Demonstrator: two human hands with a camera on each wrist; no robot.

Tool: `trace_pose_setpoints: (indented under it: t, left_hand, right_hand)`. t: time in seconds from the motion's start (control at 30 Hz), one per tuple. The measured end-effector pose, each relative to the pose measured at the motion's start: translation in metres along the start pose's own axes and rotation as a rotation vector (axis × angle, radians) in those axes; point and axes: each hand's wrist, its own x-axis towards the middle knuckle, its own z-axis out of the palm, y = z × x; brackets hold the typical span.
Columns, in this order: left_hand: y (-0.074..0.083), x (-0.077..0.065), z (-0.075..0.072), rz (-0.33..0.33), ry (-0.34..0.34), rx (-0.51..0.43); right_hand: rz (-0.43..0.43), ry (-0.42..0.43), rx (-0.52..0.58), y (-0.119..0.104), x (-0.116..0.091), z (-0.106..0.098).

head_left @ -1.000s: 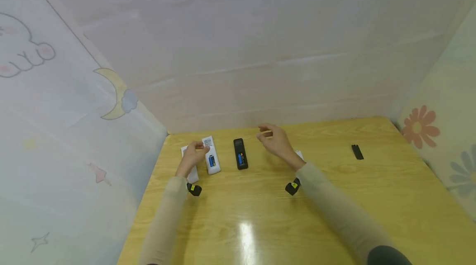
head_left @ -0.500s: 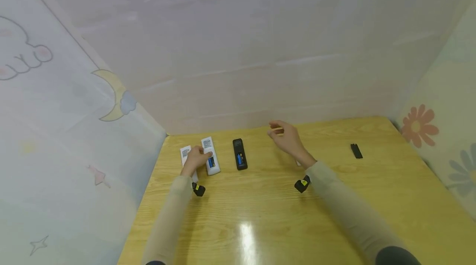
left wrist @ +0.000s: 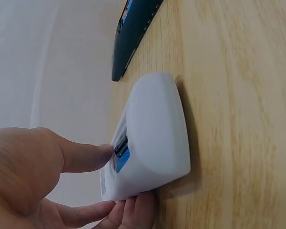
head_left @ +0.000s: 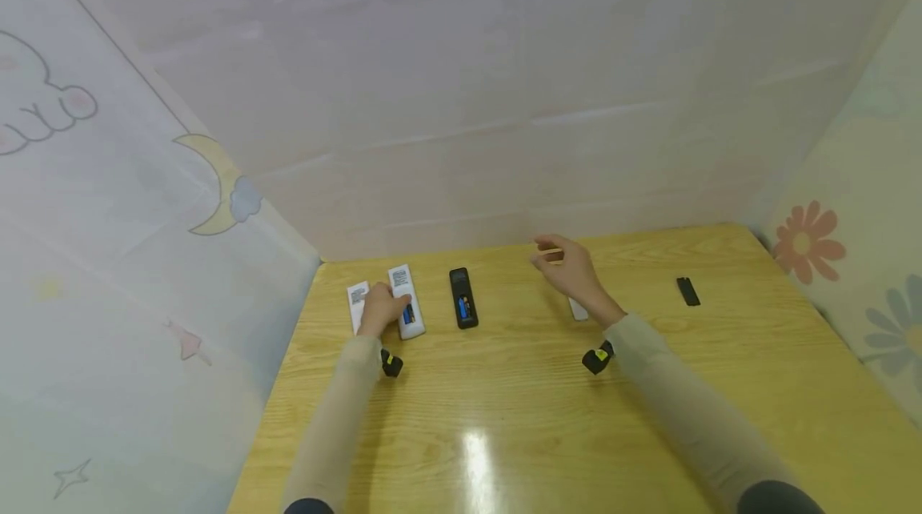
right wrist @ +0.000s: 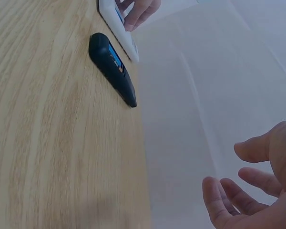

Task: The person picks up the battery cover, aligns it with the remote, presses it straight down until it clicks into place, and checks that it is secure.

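Note:
My left hand holds a white remote control that lies back up on the table. Its thumb rests at the open battery compartment, where blue-and-black batteries show; the other fingers curl against the remote's side. Partly hidden behind this hand lies a second white remote control. A black remote control, its battery compartment also uncovered, is to the right. My right hand hovers over the table with loosely bent fingers and nothing in them. Under its wrist a white flat piece is partly hidden.
A black battery cover lies at the right on the wooden table. Behind the table's back edge hangs a pale cloth wall. Patterned side walls stand left and right.
My left hand has moved right and down onto the white remote control, its thumb now at the battery compartment. The right hand has drifted to the right, away from the black remote control.

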Motion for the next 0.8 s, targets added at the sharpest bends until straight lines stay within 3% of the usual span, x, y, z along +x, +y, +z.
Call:
trace_pose_setpoints:
  t: [0.37, 0.8]
  left_hand:
    - [0.009, 0.0, -0.002, -0.057, -0.012, -0.026]
    - [0.005, 0.003, 0.0, -0.093, -0.038, -0.037]
  right_hand:
    - [0.0, 0.012, -0.029, 0.017, -0.004, -0.012]
    - [0.065, 0.005, -0.035, 0.032, -0.012, -0.023]
